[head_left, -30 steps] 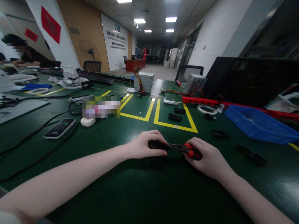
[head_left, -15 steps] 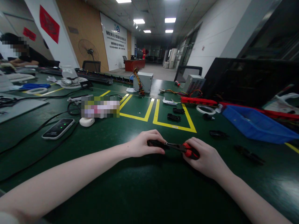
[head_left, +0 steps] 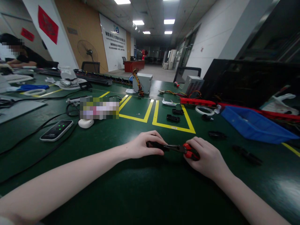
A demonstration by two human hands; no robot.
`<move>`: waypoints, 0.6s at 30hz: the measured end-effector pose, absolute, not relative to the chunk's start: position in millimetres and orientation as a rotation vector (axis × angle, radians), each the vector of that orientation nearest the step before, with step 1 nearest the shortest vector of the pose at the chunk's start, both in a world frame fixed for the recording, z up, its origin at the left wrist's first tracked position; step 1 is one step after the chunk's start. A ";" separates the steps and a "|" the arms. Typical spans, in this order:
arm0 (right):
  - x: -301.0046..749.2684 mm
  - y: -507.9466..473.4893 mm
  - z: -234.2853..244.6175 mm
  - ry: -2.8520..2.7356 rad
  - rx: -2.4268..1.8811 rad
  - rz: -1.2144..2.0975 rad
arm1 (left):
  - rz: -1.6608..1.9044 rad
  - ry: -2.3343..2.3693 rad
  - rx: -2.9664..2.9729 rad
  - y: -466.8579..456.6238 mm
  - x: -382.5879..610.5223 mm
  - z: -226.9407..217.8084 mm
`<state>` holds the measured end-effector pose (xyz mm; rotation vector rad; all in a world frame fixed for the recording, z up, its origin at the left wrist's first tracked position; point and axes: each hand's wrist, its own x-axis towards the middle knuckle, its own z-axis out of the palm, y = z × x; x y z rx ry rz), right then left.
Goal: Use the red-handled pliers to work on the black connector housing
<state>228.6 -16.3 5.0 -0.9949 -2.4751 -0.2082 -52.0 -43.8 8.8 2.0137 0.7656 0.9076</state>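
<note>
My left hand [head_left: 145, 144] is closed over a small black part [head_left: 153, 144] pressed on the green table [head_left: 131, 187]. My right hand [head_left: 206, 157] grips the red handle of a pair of pliers [head_left: 187, 150], whose dark jaws reach left to the black part. The two hands sit close together at the middle of the view. Most of the black part is hidden under my left fingers.
More black parts [head_left: 172, 118] lie inside yellow floor-tape boxes, others [head_left: 217, 135] to the right. A blue bin [head_left: 253, 125] stands at right, a phone [head_left: 56, 130] and cables at left, a power supply box [head_left: 142, 82] behind. A person sits at far left.
Both hands stay in the same grip on the part and pliers; only the view has shifted slightly.
</note>
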 end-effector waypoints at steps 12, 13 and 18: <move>225.9 -18.4 7.8 -2.495 -1.072 -0.042 | 0.926 0.834 2.100 -46.4 -50.3 10.1; 225.9 -18.2 7.9 -2.511 -1.073 -0.049 | 0.924 0.848 2.112 -46.4 -50.3 9.9; 224.4 -18.0 8.2 -2.549 -1.073 -0.116 | 0.938 0.851 2.150 -47.2 -50.0 9.3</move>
